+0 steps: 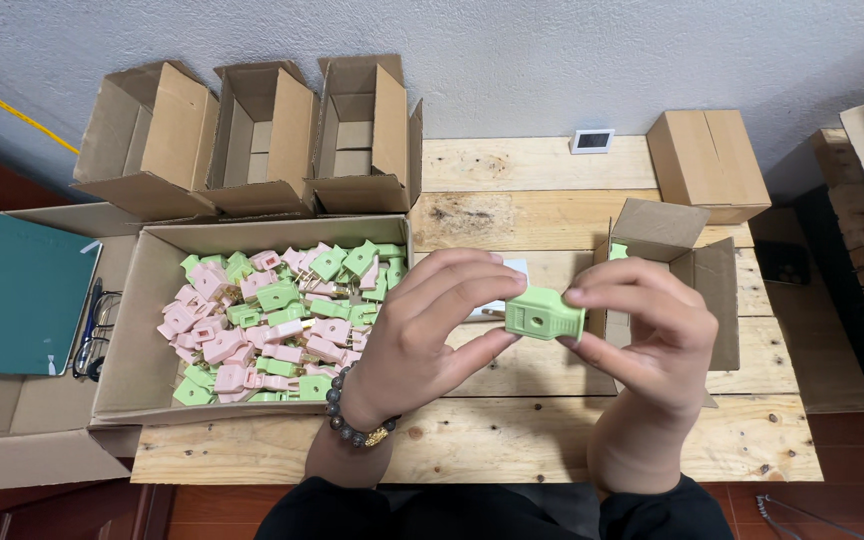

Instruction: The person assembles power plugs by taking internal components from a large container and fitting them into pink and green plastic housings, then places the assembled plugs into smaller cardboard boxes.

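A green plug [544, 314] is held at centre frame above a wooden table [512, 215], pinched between both hands with its long axis running left to right. The left hand [422, 335] grips its left end with thumb and fingertips closed on it; the right hand [652, 330] closes on its right end, so neither is nearer. At left, a large cardboard box [137, 330] holds pink and green plugs [272, 320]; a small open box [697, 275] sits behind the right hand.
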